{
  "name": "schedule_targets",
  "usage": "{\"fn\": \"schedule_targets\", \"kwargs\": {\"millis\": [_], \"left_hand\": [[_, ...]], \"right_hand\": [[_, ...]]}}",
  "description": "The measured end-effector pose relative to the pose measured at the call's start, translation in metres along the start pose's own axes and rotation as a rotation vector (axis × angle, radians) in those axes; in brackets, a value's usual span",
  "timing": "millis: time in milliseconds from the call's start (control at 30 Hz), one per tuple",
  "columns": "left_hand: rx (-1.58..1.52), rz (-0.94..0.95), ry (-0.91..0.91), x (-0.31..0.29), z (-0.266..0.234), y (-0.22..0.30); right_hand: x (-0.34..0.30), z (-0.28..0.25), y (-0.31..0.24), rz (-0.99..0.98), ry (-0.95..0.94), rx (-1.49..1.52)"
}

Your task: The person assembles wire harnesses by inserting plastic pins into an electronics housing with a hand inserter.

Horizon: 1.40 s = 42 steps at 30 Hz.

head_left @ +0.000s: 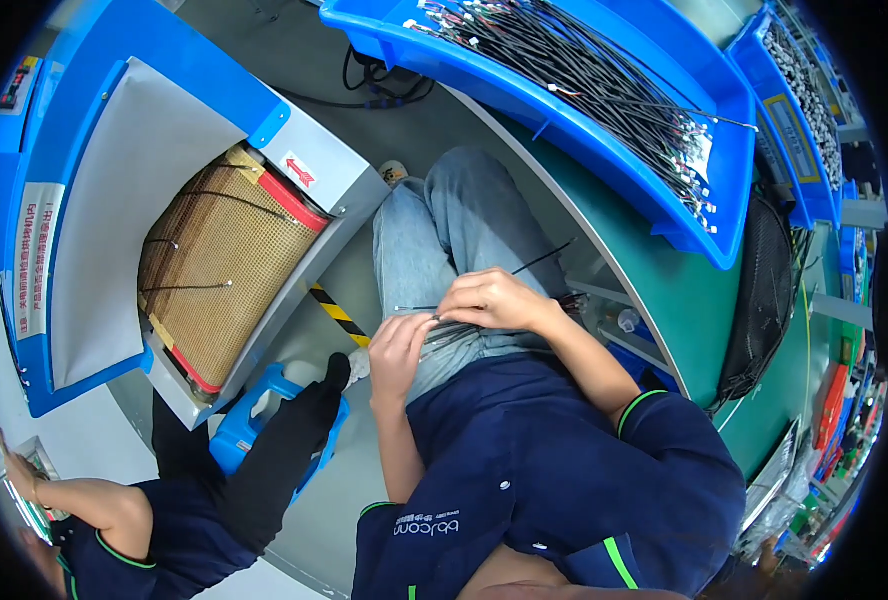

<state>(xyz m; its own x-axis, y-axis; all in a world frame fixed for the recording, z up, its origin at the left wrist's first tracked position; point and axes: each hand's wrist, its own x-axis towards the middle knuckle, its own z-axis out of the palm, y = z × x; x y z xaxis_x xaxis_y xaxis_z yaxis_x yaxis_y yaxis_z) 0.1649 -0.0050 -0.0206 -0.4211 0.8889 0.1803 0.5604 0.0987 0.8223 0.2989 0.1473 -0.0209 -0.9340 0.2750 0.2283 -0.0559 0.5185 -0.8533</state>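
Both hands meet over my lap. My left hand [397, 350] is closed, its fingertips pinching near one end of a thin black cable. Right beside it, my right hand [494, 298] is also closed on the cable, thumb and fingers together. Past the right hand, a length of black cable [544, 256] sticks out up and to the right. A short thin end shows to the left of the fingers. Several more dark cables [456, 332] lie across my jeans [474, 215] under the hands. What sits exactly between the fingertips is hidden.
At left stands a blue and white machine [309, 165] with a mesh conveyor belt [234, 265] carrying a few cables. A blue bin [704, 225] of black cables rests on the green table [654, 260] at right, near a black bag [764, 320]. A co-worker sits lower left on a blue stool [234, 440].
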Motion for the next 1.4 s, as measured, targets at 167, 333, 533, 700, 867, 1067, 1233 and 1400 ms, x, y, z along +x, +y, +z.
{"fn": "schedule_targets", "kwargs": {"millis": [167,333,533,700,867,1067,1233,1400], "left_hand": [[0.092,0.062,0.093,-0.001,0.005,-0.002],[0.025,0.000,0.090,-0.004,0.000,-0.001],[-0.022,-0.001,0.090,-0.002,-0.009,0.005],[-0.004,0.064,0.075,0.002,-0.018,0.013],[-0.038,0.074,0.096,0.002,-0.019,0.016],[-0.052,0.123,0.110,0.004,-0.015,0.016],[-0.026,0.175,0.105,0.006,-0.016,0.018],[-0.003,0.104,0.123,0.005,-0.019,0.013]], "right_hand": [[0.004,-0.002,-0.003,0.044,-0.067,-0.030],[0.002,0.004,-0.006,0.099,-0.021,0.039],[0.007,-0.004,-0.022,0.252,-0.071,0.263],[0.008,-0.004,-0.033,0.363,-0.042,0.387],[0.006,0.001,-0.034,0.429,0.017,0.498],[0.008,0.001,-0.033,0.472,0.039,0.588],[0.004,0.005,-0.026,0.544,0.016,0.738],[0.009,-0.001,-0.032,0.403,0.067,0.528]]}}
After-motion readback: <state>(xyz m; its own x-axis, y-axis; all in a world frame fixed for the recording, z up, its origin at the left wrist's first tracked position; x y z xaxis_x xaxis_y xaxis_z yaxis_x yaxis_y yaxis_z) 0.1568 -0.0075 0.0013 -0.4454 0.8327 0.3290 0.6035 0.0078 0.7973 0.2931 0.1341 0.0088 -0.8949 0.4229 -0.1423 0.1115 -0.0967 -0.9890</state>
